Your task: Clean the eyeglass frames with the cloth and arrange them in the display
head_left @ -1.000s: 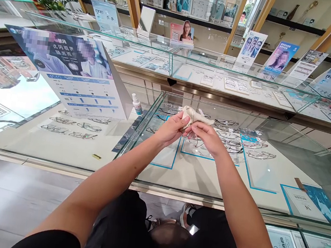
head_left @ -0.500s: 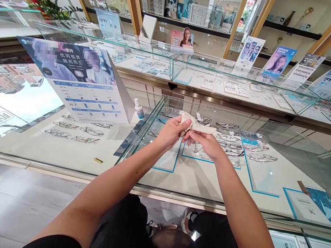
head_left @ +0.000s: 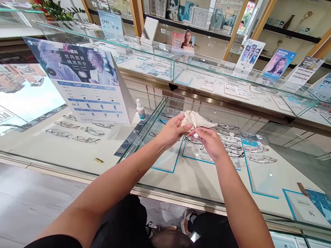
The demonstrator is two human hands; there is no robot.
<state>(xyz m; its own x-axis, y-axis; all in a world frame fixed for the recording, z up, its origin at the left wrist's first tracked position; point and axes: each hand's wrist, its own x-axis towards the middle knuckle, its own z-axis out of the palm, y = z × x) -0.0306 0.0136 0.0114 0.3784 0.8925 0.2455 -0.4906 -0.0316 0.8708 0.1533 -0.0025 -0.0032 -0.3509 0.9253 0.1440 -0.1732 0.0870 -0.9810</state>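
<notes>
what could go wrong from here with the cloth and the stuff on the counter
The pale cloth is bunched against what looks like a thin glasses frame between the left hand and right hand, so a hard squeeze might bend it. Both are held over the glass showcase, so a slip could drop the frame onto it. The white bottle stands close to the folded sign; a bumped sign might knock it over.

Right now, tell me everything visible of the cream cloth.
The cream cloth looks soft, matte and plain. Bunched and creased, it is held over the glass display case, a tapered end pointing right. The left hand grips its left part; the right hand pinches at its lower edge. A thin eyeglass rim curves across it.
</notes>
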